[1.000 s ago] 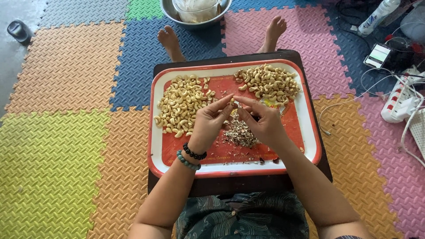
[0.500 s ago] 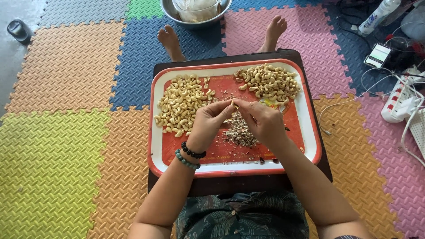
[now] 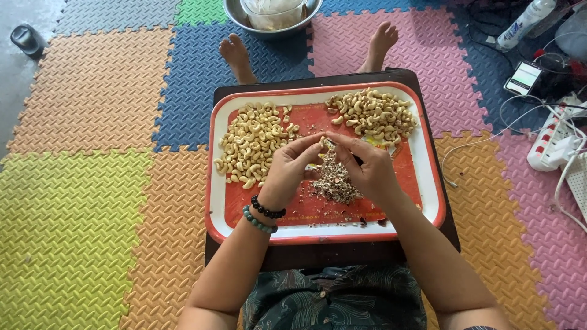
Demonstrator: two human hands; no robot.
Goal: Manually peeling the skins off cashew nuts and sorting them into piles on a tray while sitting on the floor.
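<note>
the red tray with a white rim fills the centre of the frame; a cashew pile lies at its left, a second pile at upper right, brown husk scraps in the middle; left hand and right hand meet above the scraps, fingertips pinched together on one small cashew.

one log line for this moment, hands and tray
left hand + right hand: pinching one cashew | below: husk pile | red tray: cashew heaps left and right
</note>
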